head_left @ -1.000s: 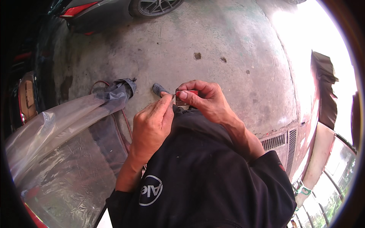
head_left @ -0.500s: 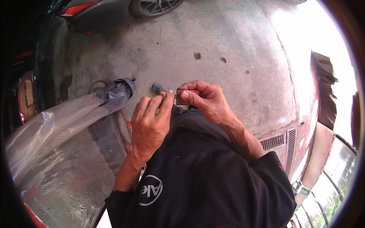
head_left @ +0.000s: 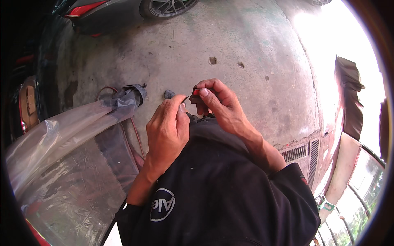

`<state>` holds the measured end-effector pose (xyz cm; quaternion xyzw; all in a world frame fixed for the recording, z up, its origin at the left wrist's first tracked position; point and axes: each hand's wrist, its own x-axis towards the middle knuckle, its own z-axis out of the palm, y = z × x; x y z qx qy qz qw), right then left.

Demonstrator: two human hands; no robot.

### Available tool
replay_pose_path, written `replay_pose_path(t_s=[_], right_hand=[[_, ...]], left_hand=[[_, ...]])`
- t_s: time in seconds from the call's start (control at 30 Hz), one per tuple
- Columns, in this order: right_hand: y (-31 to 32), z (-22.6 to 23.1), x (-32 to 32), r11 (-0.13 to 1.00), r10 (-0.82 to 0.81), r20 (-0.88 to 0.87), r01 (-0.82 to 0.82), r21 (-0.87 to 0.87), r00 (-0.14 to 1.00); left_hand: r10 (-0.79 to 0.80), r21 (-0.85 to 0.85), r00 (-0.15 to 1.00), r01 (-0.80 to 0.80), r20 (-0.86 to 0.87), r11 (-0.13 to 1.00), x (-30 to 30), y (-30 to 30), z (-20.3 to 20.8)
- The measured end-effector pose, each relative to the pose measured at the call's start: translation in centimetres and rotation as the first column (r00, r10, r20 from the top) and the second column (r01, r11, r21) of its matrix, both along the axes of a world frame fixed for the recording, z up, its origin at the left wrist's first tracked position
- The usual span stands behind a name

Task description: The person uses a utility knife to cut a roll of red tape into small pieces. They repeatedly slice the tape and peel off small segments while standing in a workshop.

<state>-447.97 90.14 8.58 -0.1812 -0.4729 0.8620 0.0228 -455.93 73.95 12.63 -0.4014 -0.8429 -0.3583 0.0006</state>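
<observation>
In front of my body, my right hand (head_left: 225, 107) is closed on a small flat red-and-dark piece (head_left: 196, 92), pinched between thumb and fingers. Its kind is not clear, as the fingers cover most of it. Just to the left, my left hand (head_left: 167, 125) is closed in a pinch, thumb against forefinger. From those fingertips pokes a thin dark sliver (head_left: 186, 99), pointing toward the red-and-dark piece. A narrow gap separates the two hands.
A dark car (head_left: 111, 18) stands on the concrete floor (head_left: 254, 98) at the far left. Clear plastic sheeting (head_left: 74, 164) covers something at my left. A floor drain grate (head_left: 294, 153) lies to the right. A shoe (head_left: 168, 94) shows beyond my left hand.
My right hand has risen slightly and tilted the red-and-dark piece, so less red shows. My left hand has turned, bringing its thumb into view, and its fingers have drawn together.
</observation>
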Motion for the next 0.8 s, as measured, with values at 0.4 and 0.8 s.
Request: replay_pose_path(t_s=[0.4, 0.8], right_hand=[[-0.2, 1.1, 0.1, 0.999, 0.032, 0.009, -0.033, 0.034, 0.999], [-0.5, 1.2, 0.1, 0.999, 0.035, 0.010, -0.035, 0.042, 0.999]], left_hand=[[0.066, -0.032, 0.985, -0.072, -0.162, 0.997, 0.2, 1.0, -0.6], [0.054, -0.032, 0.977, -0.061, -0.206, 0.998, 0.0, 0.7, -1.0]])
